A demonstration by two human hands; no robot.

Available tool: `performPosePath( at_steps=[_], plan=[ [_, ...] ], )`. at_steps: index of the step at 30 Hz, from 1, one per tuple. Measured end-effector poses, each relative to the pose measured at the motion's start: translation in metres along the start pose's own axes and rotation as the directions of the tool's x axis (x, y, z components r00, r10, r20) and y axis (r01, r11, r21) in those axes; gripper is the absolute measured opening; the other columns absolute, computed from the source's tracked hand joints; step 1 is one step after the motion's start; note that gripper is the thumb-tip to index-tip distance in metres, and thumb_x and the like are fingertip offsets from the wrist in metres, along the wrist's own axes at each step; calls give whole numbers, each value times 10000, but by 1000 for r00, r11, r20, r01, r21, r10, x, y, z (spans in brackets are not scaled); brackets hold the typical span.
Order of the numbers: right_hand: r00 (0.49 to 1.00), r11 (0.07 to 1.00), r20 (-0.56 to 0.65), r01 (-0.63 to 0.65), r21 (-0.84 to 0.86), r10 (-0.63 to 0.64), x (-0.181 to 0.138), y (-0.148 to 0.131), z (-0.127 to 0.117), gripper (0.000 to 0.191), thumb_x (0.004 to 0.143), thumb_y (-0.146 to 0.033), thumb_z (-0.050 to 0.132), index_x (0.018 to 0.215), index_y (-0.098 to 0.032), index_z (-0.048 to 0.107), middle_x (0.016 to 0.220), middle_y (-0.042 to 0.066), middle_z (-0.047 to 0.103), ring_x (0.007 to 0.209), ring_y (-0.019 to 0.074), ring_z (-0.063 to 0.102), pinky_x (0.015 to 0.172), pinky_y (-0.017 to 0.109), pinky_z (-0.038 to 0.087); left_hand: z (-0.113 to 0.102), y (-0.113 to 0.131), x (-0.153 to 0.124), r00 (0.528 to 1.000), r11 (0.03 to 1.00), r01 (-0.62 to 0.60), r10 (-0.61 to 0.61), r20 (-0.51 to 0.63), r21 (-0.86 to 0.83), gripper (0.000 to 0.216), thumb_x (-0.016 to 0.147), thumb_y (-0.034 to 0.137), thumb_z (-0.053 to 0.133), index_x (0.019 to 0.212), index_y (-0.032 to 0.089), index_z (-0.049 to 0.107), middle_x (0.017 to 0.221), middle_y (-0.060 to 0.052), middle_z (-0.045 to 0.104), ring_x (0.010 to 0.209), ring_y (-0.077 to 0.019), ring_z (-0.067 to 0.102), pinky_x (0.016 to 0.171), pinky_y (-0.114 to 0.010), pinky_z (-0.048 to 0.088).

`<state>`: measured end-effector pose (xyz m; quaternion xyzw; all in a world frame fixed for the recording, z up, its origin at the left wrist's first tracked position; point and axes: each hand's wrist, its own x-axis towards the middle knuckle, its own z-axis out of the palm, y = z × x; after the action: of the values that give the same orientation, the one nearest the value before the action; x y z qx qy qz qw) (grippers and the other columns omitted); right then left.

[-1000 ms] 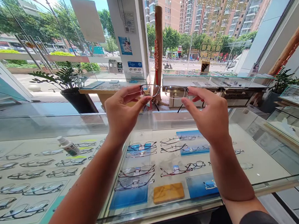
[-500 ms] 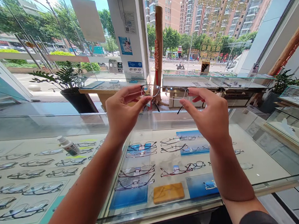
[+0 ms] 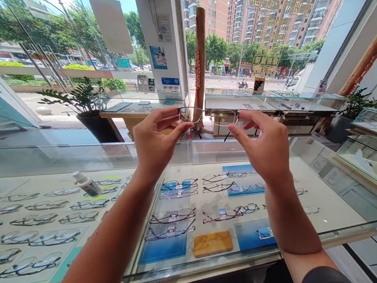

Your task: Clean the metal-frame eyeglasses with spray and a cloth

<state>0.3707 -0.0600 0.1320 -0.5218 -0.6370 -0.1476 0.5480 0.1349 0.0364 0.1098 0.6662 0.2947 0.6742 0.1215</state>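
Note:
Between my hands, raised above the glass counter, is a pair of thin-rimmed eyeglasses (image 3: 223, 117). Its lenses are clear, and dark temple tips hang below them. My left hand (image 3: 157, 137) pinches the left end of the frame, thumb below and fingers above. On the opposite side my right hand (image 3: 263, 139) grips the right end the same way, its thumb close to the lower rim. Parts of both temples are hidden behind the fingers. Through the lenses the far display cases and the base of the wooden post show.
Below my arms stretches a glass display counter (image 3: 137, 155) with rows of eyeglasses (image 3: 171, 215) inside. A white bottle (image 3: 86, 184) stands on the left part. A yellow-orange case (image 3: 212, 243) lies near the front edge. Beyond are a wooden post (image 3: 200, 61) and a potted plant (image 3: 99, 125).
The eyeglasses have shifted very slightly, their right end a touch lower and further right. Both hands keep their hold.

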Motion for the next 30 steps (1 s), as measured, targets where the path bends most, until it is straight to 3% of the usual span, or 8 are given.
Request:
performPosePath(
  at_steps=[9,18,30],
  plan=[
    [996,998,54,-70,1,70,1,2,2,369,994,-480,726,1261,-239,809,1183,97,879,855,247,790,836,447,605,-1,9,-6,995,982,-71,81,-51,173,436,841,528,978,1134,268,787,1132,-55,837,1028,-239,828,911,-371,714],
    [989,993,90,-115,20,113,2,4,4,411,967,-499,749,1266,-224,815,1172,89,882,861,260,786,856,467,595,-3,15,-10,989,961,-115,135,-65,252,485,845,615,959,1140,271,787,1162,-64,837,1047,-263,815,884,-408,703],
    [990,994,95,-105,13,103,1,6,4,418,992,-534,718,1266,-230,803,1171,100,875,867,262,786,845,469,600,-4,14,-10,989,961,-112,131,-62,252,493,845,620,957,1152,276,785,1160,-64,836,1035,-258,819,857,-391,692]
  ],
)
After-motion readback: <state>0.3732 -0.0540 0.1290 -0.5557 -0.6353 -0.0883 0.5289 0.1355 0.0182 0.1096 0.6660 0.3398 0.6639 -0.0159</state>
